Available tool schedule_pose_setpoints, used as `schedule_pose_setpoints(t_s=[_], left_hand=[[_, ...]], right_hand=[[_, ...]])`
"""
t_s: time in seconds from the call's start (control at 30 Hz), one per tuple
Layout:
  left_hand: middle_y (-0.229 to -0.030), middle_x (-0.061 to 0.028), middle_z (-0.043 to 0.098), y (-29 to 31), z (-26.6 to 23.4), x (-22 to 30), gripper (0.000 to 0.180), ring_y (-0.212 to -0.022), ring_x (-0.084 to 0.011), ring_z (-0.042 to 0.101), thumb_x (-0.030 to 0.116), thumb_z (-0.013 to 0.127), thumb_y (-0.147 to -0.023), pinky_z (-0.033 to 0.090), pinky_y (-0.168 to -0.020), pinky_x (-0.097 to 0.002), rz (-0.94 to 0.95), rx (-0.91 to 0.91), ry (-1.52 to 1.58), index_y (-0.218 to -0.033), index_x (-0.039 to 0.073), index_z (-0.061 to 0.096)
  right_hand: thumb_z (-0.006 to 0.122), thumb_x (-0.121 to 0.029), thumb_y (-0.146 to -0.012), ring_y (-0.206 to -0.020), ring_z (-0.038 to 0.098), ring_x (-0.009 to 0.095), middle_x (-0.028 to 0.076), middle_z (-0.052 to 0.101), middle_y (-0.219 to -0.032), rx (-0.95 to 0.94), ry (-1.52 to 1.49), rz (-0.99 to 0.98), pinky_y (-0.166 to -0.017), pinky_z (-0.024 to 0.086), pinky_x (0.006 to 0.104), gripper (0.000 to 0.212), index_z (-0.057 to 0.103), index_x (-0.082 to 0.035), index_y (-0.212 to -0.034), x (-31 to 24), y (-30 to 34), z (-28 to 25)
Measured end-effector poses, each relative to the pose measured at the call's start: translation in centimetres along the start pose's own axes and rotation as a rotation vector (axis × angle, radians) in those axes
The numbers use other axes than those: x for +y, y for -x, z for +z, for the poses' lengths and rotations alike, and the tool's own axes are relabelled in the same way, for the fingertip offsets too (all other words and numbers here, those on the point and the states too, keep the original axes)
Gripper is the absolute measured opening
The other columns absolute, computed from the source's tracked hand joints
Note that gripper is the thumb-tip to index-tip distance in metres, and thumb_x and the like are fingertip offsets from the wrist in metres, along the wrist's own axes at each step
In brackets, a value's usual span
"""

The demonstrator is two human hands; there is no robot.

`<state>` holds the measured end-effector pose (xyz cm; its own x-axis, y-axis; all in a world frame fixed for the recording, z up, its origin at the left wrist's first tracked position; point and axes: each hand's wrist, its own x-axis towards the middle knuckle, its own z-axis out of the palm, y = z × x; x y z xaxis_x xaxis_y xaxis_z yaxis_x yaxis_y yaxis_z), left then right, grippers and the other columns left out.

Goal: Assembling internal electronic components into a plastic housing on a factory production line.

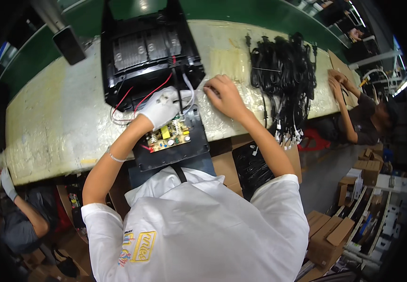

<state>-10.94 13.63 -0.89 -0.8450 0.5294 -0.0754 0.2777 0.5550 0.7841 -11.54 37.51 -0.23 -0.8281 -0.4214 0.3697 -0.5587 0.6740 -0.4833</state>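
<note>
My left hand (pixel 160 108), in a pale glove, is closed at the white wires (pixel 190 85), beside a black cable (pixel 180 91) that runs down from the casing. My bare right hand (pixel 225 97) is just to the right, its fingers curled low over the table; whatever they may hold is hidden. Under my left wrist lies a circuit board (pixel 168 135) with yellow and silver parts, on a black panel (pixel 175 156) at the table's near edge. Thin red wires (pixel 152 92) loop left of the glove. A large black appliance casing (pixel 149 56) stands open beyond my hands.
Bundled black power cords (pixel 283 70) with white connectors lie on the table (pixel 53 117) to the right. A box of black cords (pixel 253 169) is below the near edge. Other people work at far left and right. Cardboard boxes (pixel 328 235) stand at lower right.
</note>
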Motion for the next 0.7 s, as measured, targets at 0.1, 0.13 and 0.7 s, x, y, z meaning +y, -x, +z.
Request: schedule_pose_setpoints(t_s=[0.1,0.13,0.7], left_hand=[[-0.113,-0.0136,0.065,0.7,-0.8,1.4,0.033,-0.105,-0.0260,0.061,0.022,0.059,-0.093,0.045,-0.095,-0.0324,0.022,0.017,-0.051,-0.122,0.009,0.064],[-0.117,-0.0140,0.064,0.8,-1.2,2.2,0.034,-0.107,-0.0274,0.060,0.024,0.058,-0.093,0.044,-0.097,-0.0327,-0.051,-0.024,-0.053,-0.123,0.008,0.063],[-0.111,-0.0129,0.066,0.2,-0.9,1.4,0.039,-0.094,-0.0152,0.064,0.022,0.056,-0.095,0.048,-0.088,-0.0266,-0.088,-0.060,0.061,-0.130,0.005,0.058]], right_hand=[[0.066,-0.008,-0.081,-0.096,0.055,0.032,0.015,0.059,-0.111,0.046,0.058,-0.003,-0.081,0.046,0.0401,0.010,0.065,-0.003,-0.088,-0.7,0.0,-0.5],[0.067,-0.008,-0.079,-0.099,0.055,0.032,0.014,0.059,-0.114,0.105,0.255,-0.098,-0.083,0.047,0.0404,0.010,0.066,-0.004,-0.088,-0.7,-0.2,-0.9],[0.062,-0.010,-0.093,-0.083,0.059,0.007,0.003,0.070,-0.099,0.353,-0.708,0.338,-0.079,0.045,0.0216,0.011,0.068,-0.001,-0.097,1.3,-1.0,-5.0]])
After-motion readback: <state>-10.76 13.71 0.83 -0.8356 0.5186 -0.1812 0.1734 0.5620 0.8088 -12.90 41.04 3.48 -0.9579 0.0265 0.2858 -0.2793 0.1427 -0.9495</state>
